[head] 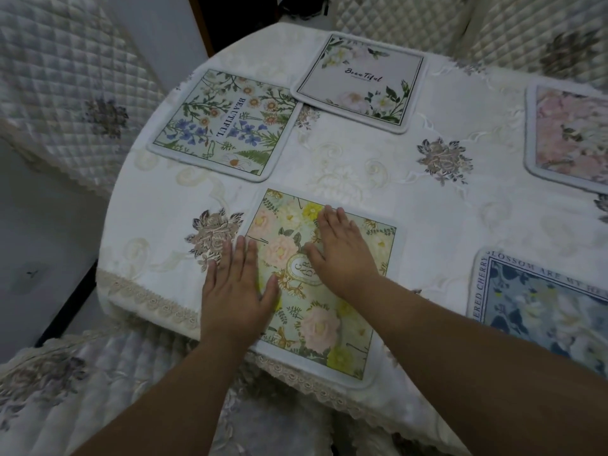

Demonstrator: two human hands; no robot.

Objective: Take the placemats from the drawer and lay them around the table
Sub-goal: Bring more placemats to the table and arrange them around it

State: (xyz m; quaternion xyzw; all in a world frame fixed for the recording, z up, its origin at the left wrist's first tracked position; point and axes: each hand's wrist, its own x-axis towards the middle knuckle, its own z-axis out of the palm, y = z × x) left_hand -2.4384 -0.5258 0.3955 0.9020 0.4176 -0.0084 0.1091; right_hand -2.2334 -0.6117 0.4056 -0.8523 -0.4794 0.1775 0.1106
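Both our hands lie flat, fingers straight, no grip taken. Left hand [237, 287] presses the near mat's [332, 324] left edge; right hand [340, 250] rests on its middle. Mat overhangs the tabletop [378, 179] edge. Beyond our fingers: daisy mat [227, 123], white mat [362, 82]. Right of them: pink mat [572, 136], blue mat [543, 307].

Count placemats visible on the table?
5. Yellow-pink floral mat at near edge under both hands; daisy mat far left; white "Beautiful" mat far centre; pink mat cut off right; blue mat near right. Others may lie out of frame.
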